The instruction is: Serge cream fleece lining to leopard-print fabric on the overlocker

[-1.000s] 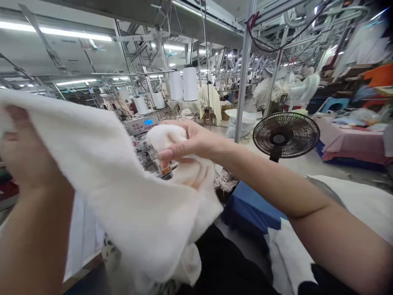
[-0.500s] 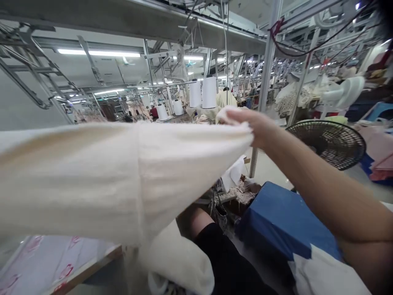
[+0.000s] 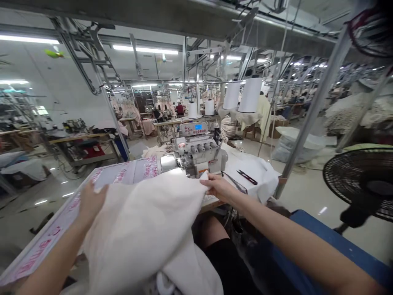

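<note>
Head view: my right hand point(image 3: 219, 187) pinches a corner of a soft, creamy-white piece of fabric point(image 3: 153, 217) between thumb and fingers, just in front of a pale grey metal sewing machine point(image 3: 201, 153). My left hand point(image 3: 92, 200) is at the upper left edge of the fabric, thumb and fingers spread a little apart; it is blurred, and I cannot tell whether it grips the edge or only touches it. The fabric spans the space between my hands and falls in loose folds towards my lap, covering part of the machine's table, whose left side has a whitish covering with pink-red printing point(image 3: 113, 176). On top of the machine, a button panel with a lit blue display point(image 3: 198, 127) faces me. To the right of the machine lies a smooth white cloth point(image 3: 264, 170), with a pair of dark, slender thread snips point(image 3: 247, 177) resting on it. Two large white thread cones point(image 3: 251, 96) stand above and behind the machine. Near my right forearm are a blue, flat-topped box-like object point(image 3: 334, 250) and, farther right, a round black fan point(image 3: 368, 180).
</note>
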`<state>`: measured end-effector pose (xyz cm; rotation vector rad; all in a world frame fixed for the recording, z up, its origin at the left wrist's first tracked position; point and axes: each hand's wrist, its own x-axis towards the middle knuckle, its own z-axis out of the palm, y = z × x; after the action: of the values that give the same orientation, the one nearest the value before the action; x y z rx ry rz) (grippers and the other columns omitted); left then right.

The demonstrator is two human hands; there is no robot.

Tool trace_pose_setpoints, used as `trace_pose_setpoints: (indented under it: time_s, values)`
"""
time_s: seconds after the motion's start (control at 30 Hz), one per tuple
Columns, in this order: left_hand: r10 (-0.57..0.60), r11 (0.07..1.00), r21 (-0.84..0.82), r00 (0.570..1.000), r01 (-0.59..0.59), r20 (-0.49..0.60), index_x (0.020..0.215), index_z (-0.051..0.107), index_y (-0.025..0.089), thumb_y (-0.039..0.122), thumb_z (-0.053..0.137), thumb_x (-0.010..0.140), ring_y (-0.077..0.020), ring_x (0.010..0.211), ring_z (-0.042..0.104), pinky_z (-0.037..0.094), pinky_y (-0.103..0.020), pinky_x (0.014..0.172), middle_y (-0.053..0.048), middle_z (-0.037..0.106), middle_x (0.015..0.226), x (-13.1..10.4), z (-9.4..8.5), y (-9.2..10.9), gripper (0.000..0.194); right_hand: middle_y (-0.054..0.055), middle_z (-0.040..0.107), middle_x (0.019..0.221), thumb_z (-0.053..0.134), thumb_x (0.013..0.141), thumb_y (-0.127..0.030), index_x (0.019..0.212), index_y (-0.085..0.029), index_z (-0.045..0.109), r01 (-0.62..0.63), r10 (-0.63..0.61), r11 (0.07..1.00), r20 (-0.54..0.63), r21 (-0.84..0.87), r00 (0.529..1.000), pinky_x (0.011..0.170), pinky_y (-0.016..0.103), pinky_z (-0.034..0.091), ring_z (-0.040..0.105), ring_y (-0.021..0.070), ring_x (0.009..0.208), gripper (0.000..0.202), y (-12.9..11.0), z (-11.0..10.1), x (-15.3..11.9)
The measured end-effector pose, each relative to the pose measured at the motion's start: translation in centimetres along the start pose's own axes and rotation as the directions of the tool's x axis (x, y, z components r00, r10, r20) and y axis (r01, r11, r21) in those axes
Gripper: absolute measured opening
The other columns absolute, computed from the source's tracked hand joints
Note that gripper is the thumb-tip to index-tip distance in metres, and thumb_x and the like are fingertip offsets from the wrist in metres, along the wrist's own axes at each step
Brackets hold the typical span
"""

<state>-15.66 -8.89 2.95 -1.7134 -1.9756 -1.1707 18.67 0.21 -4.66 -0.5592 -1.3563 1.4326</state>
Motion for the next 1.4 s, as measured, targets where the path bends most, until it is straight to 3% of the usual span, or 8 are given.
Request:
trace_pose_setpoints:
  time_s: [0.17,0.37,0.5,0.67,0.77,1.0,1.2,1.4]
  values:
    - [0.288,0.948,-0.227,0.906,-0.224,0.312,0.129,0.037,0.032,0.060,0.049,0.075,-0.0196,0.124,0.037,0.034,-0.032,0.102,0.002,0.037,0.138,0.0,4.0,6.6,0.063,-0.003,0.057,0.066,0.066,0.072,-0.036,0.091,-0.017,0.055,0.127,-0.105,0.986,0.184,-0.112,0.977,0.040,0.016,0.039,0.049,0.0074,0.048,0.029,-1.1,3.0,-0.2]
    - [0.644,0.743,-0.644,0.460,-0.183,0.612,0.102,0.058,0.014,0.065,0.052,0.070,-0.0210,0.091,0.058,0.047,-0.028,0.077,-0.008,0.062,0.098,3.7,4.8,12.8,0.060,0.001,0.057,0.083,0.058,0.080,-0.035,0.088,-0.017,0.056,0.458,-0.377,0.879,0.392,-0.135,0.839,0.072,0.024,0.044,0.054,0.0132,0.079,0.020,-4.8,5.9,-0.1]
    - [0.510,0.793,-0.602,0.646,-0.096,0.568,0.084,0.059,0.010,0.054,0.058,0.072,-0.0101,0.058,0.053,0.040,-0.017,0.049,-0.002,0.059,0.071,4.9,2.5,13.6,0.045,-0.001,0.058,0.083,0.067,0.072,-0.038,0.094,-0.019,0.054,0.423,-0.407,0.906,0.252,-0.008,0.878,0.073,0.024,0.045,0.054,0.0125,0.077,0.031,-2.5,6.5,0.7]
    - [0.422,0.863,-0.456,0.808,-0.218,0.411,0.085,0.058,0.008,0.050,0.051,0.077,-0.0053,0.057,0.047,0.036,-0.014,0.053,0.003,0.053,0.069,5.6,0.1,14.5,0.043,-0.002,0.055,0.064,0.070,0.059,-0.052,0.070,-0.013,0.060,-0.002,0.071,0.992,0.560,-0.124,0.825,0.060,0.024,0.045,0.049,0.0087,0.057,0.041,2.0,8.4,-2.4]
    - [0.462,0.883,-0.299,0.775,-0.361,0.430,0.081,0.058,0.011,0.051,0.040,0.082,-0.0070,0.056,0.045,0.035,-0.016,0.053,0.002,0.052,0.066,6.5,2.9,13.9,0.044,-0.001,0.056,0.066,0.071,0.056,-0.056,0.077,-0.013,0.061,-0.242,0.125,0.965,0.633,0.101,0.764,0.056,0.022,0.044,0.049,0.0075,0.054,0.049,3.8,9.1,-4.7]
    - [0.498,0.861,-0.222,0.668,-0.458,0.553,0.075,0.056,0.018,0.043,0.037,0.084,-0.0167,0.075,0.053,0.038,-0.026,0.069,-0.001,0.059,0.078,6.0,12.1,10.4,0.032,-0.006,0.045,0.054,0.054,0.079,-0.034,0.079,-0.016,0.054,-0.078,0.115,0.970,0.151,-0.229,0.982,0.050,0.022,0.037,0.043,0.0091,0.049,0.017,10.7,6.0,-5.0]
    - [0.435,0.899,-0.215,0.722,-0.381,0.538,0.087,0.055,0.019,0.039,0.043,0.081,-0.0170,0.084,0.055,0.039,-0.026,0.073,-0.001,0.061,0.089,6.0,12.6,10.1,0.024,0.006,0.055,0.089,0.057,0.074,-0.017,0.063,-0.015,0.048,0.300,-0.346,0.613,0.093,-0.731,0.934,0.079,0.033,0.037,0.047,0.0194,0.089,0.014,9.7,3.4,-3.4]
    - [0.431,0.897,-0.198,0.677,-0.395,0.597,0.085,0.054,0.020,0.041,0.038,0.084,-0.0164,0.078,0.054,0.038,-0.025,0.068,0.001,0.060,0.083,5.5,12.1,10.2,0.027,-0.004,0.041,0.058,0.057,0.077,-0.031,0.057,-0.016,0.043,0.363,-0.219,0.825,0.347,-0.433,0.912,0.055,0.021,0.034,0.041,0.0090,0.057,0.029,10.8,4.6,-3.1]
